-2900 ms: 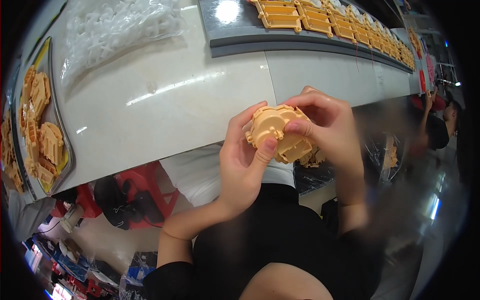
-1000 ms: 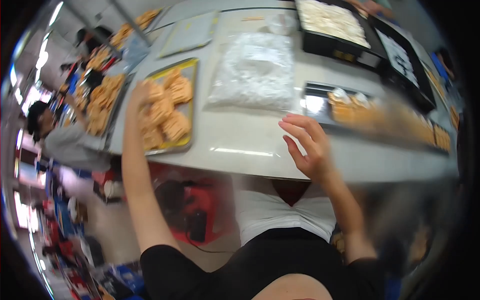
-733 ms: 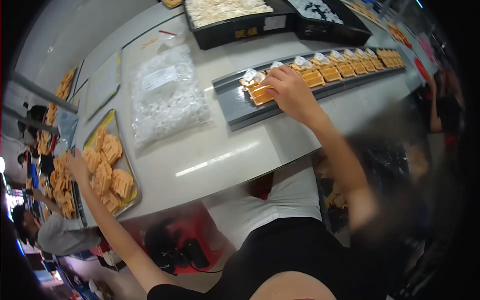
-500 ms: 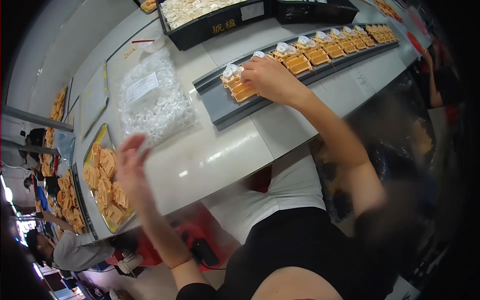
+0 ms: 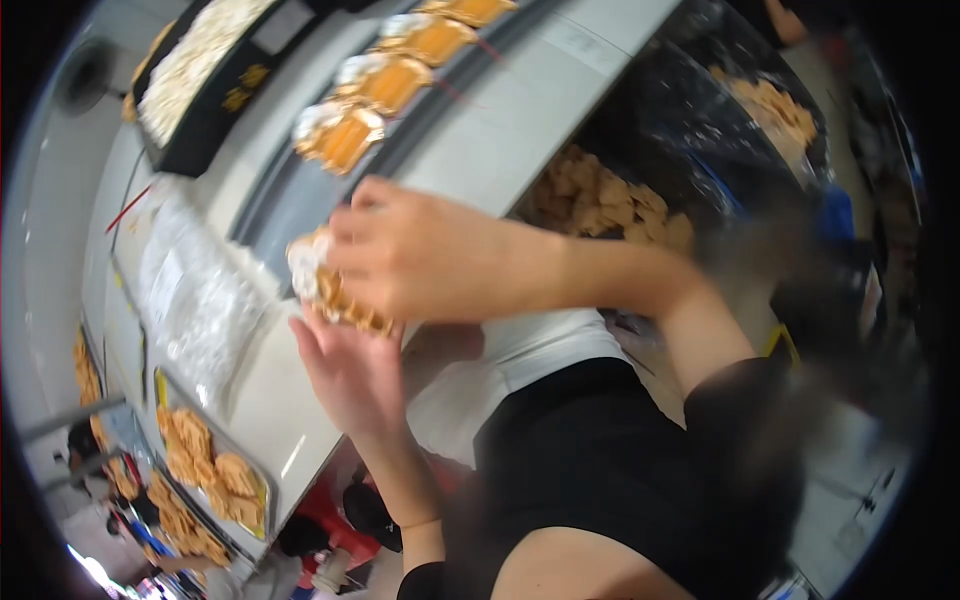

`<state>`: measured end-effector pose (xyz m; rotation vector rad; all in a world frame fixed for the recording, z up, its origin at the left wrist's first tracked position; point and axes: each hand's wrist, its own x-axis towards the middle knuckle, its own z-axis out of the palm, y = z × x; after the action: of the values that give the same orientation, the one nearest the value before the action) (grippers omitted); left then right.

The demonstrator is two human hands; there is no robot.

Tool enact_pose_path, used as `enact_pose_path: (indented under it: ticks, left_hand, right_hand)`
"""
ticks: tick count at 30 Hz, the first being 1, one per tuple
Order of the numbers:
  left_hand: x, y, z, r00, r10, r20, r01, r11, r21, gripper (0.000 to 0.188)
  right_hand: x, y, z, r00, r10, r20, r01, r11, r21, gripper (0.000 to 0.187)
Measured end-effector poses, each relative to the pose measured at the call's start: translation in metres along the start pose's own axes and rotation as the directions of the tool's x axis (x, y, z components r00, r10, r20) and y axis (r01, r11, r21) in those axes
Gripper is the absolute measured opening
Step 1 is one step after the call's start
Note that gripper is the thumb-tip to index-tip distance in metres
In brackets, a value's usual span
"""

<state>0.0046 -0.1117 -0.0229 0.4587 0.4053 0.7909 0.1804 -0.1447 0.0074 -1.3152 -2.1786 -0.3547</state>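
Observation:
A yellow-orange plastic frame point(image 5: 350, 312) with a white rounded part point(image 5: 308, 258) at one end is in the grip of my right hand point(image 5: 420, 255), whose fingers cover part of it. My left hand point(image 5: 360, 375) lies palm up just below, against the frame's near end, thumb stretched away. Its other fingertips are hidden behind the frame. Beyond the hands, a grey channel-shaped rail point(image 5: 262, 205) carries a row of similar frames, the closest being an orange frame point(image 5: 345, 138) with a white part on it. Motion blurs the small details.
A clear bag of white parts point(image 5: 195, 300) lies left of the rail. Behind it stands a black bin point(image 5: 195, 130) heaped with white pieces. A tray of orange parts point(image 5: 215, 470) sits at the lower left. More orange pieces point(image 5: 610, 200) lie under the table's right edge.
My right hand has brought a frame off the rail's near end toward me. My left hand has come in under it from beside the tray. The whole view has turned.

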Motion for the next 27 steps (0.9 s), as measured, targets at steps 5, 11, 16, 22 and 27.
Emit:
enact_pose_path:
  ticks: [5, 11, 16, 22, 27]
  left_hand:
    - [-0.032, -0.054, -0.008, 0.978, -0.203, -0.04, 0.203, 0.979, -0.002, 0.064]
    - [-0.043, -0.1, -0.017, 0.909, -0.417, 0.015, 0.417, 0.908, 0.039, 0.073]
    - [-0.031, -0.145, -0.024, 0.858, -0.506, -0.085, 0.511, 0.858, 0.055, 0.072]
    - [-0.02, -0.163, -0.05, 0.841, -0.503, -0.199, 0.51, 0.86, -0.016, 0.071]
    - [-0.006, -0.176, -0.051, 0.835, -0.54, -0.106, 0.543, 0.84, -0.003, 0.061]
  right_hand:
    - [-0.116, 0.0, -0.017, 0.889, 0.318, -0.329, -0.174, 0.9, 0.4, 0.01]
    - [-0.421, 0.089, 0.164, -0.289, 0.957, 0.023, -0.909, -0.282, 0.307, 0.038]
    - [-0.543, 0.122, 0.331, -0.687, 0.722, -0.076, -0.702, -0.633, 0.327, 0.05]
    - [-0.54, 0.143, 0.372, -0.153, 0.855, 0.495, -0.899, 0.087, -0.429, 0.06]
    - [-0.552, 0.122, 0.335, -0.253, 0.967, -0.016, -0.948, -0.252, -0.193, 0.043]
